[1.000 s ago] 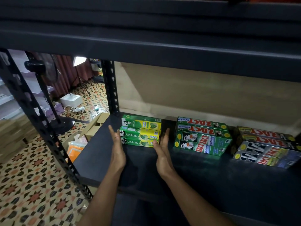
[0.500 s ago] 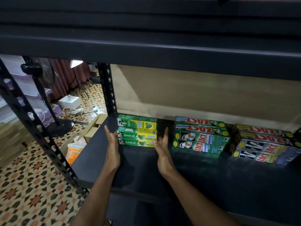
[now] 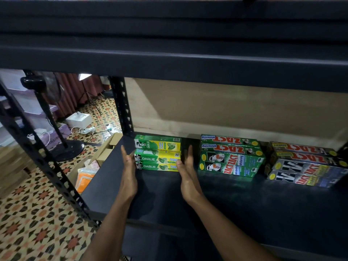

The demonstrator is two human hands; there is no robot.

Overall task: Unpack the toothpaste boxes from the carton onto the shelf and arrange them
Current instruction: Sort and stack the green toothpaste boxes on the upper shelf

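A small stack of green-and-yellow Darlie toothpaste boxes (image 3: 157, 153) sits at the back left of the dark shelf board (image 3: 235, 200). My left hand (image 3: 128, 174) is flat against the stack's left end, fingers straight. My right hand (image 3: 187, 176) is flat against its right end. Neither hand grips a box. To the right stands a stack of green Zact boxes (image 3: 230, 155), and further right a stack of yellow and silver Zact boxes (image 3: 305, 162). The open brown carton (image 3: 105, 151) lies on the floor left of the shelf.
The upper shelf beam (image 3: 169, 59) hangs low overhead. A perforated black upright (image 3: 120, 104) stands behind the Darlie stack and another (image 3: 47, 159) at the front left. A fan stand (image 3: 62, 146), a white box and cables are on the patterned floor.
Both hands have stayed at the ends of the Darlie stack and the boxes look squared up. The camera has shifted slightly.
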